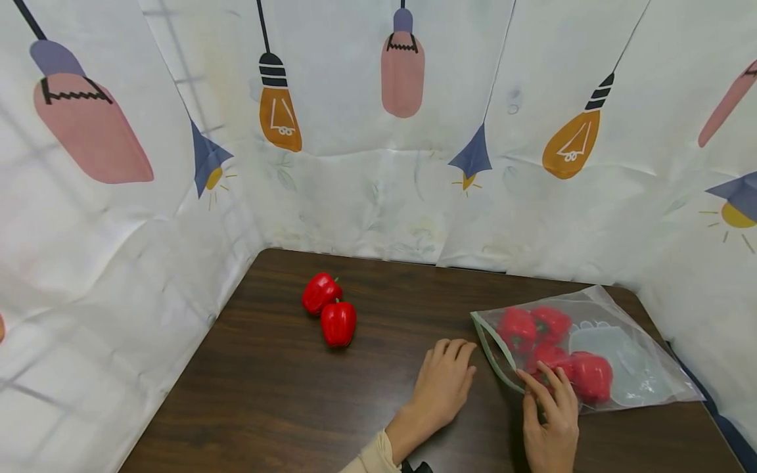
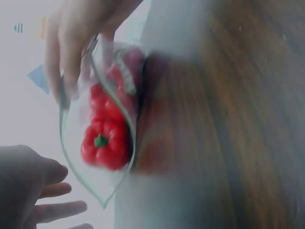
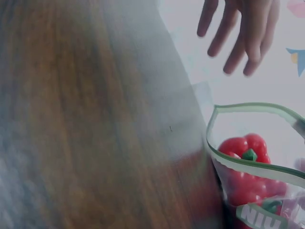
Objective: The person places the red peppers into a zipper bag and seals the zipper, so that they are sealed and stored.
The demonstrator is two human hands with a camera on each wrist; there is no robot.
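A clear zip bag (image 1: 662,371) with a green-edged mouth lies at the right of the table in the head view. Several red bell peppers (image 1: 591,378) are inside it. My right hand (image 1: 552,420) pinches the near side of the bag's mouth, its fingers bent over the rim. The left wrist view shows the mouth gaping, with a pepper (image 2: 106,145), green stem outward, just inside. Left of the mouth, apart from the bag, my left hand (image 1: 445,381) hovers with relaxed fingers and holds nothing. The right wrist view also shows this left hand (image 3: 248,28) beyond the rim.
Two red bell peppers, one behind (image 1: 321,293) and one in front (image 1: 338,324), sit close together on the left half of the dark wooden table (image 1: 266,407). A white curtain (image 1: 355,197) printed with lamps borders the table's back and sides.
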